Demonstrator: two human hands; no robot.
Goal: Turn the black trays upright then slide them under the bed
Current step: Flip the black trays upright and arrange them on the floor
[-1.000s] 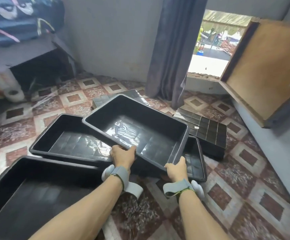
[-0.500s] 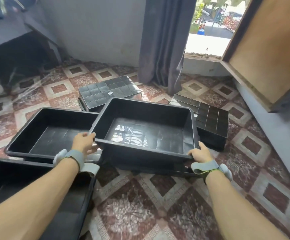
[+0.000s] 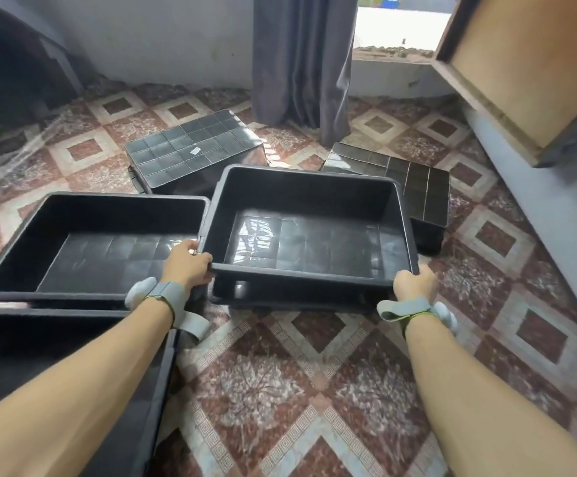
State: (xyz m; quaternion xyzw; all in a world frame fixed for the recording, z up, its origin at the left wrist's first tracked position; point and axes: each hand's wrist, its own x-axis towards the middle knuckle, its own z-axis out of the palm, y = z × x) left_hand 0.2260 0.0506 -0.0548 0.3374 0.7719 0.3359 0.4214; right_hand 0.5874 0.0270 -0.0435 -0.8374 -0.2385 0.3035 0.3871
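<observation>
An upright black tray (image 3: 309,232) sits on the tiled floor in front of me. My left hand (image 3: 186,261) grips its near left corner and my right hand (image 3: 414,282) grips its near right corner. A second upright tray (image 3: 84,246) lies just to its left, touching it. A third upright tray (image 3: 56,359) shows at the bottom left under my left forearm. Two trays lie upside down behind: one (image 3: 190,151) at centre back, the other (image 3: 404,177) at back right, partly hidden by the held tray. The dark space under the bed (image 3: 11,74) is at far left.
A grey curtain (image 3: 301,60) hangs at the back beside an open doorway (image 3: 397,32). A wooden door panel (image 3: 528,63) juts in at upper right above a grey wall (image 3: 538,187). Patterned floor tiles (image 3: 301,390) stretch between my arms.
The held tray has swung from tilted over the others down to level on the floor, to the right of the second tray. My hands spread to its near corners.
</observation>
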